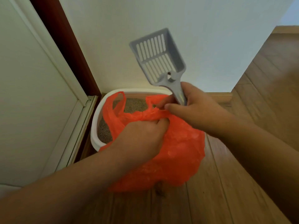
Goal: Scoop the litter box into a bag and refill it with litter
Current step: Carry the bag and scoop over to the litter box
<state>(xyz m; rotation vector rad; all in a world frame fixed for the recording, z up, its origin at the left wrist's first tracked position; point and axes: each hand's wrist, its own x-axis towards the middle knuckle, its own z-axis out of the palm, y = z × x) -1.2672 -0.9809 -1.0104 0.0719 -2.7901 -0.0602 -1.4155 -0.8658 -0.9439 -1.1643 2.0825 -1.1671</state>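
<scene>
Both hands are busy over the white litter box (95, 125), which sits in the corner where the wall meets the door frame, grey litter (135, 105) showing inside it. The left hand (142, 138) has its fingers curled into a bunched fold of the orange bag (179, 147), and the bag droops over the box's near rim and down onto the wooden floor (226, 199). The right hand (199, 107) is doing double duty: the grey slotted scoop (157, 57) is clamped in it by the handle, blade up and apparently empty, while the fingertips pinch the bag's edge. That's the risk, I'd say. The bag mouth looks gathered rather than open, so a loaded scoop could tip clumps onto the floor. With the scoop held in a shared grip, it could twist or slip as the plastic is tugged apart. Thin plastic pulled from two points may also tear, and one loose handle loop (120, 102) is dangling over the litter.
</scene>
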